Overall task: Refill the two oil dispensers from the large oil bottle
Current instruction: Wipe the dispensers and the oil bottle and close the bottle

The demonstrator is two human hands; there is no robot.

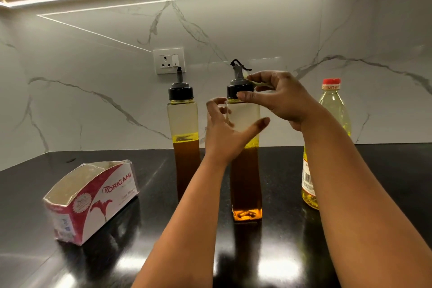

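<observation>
Where the black worktop [98,262] comes toward its front left corner, an opened tissue box [93,201] printed ORIGAMI lies at an angle. Further right, near the back edge and under a wall socket [169,61], stands the first oil dispenser [183,124], upright, with a black cap and grey spout; its dark oil fills about the lower half. Just beside it, a little nearer to the front edge, stands the second oil dispenser [246,170], also upright and about half full. The left hand [228,133] is spread around the clear upper body of this dispenser, thumb in front and fingers curved on the left side; I cannot tell if the palm touches the plastic. The right hand [280,100] is at the top, with its thumb pressed on the black cap [235,91] and its fingers curled over the grey spout part. At the right, near the back edge and partly hidden behind the right forearm, the large oil bottle [334,110] stands with pale yellow oil and a closed red cap.
</observation>
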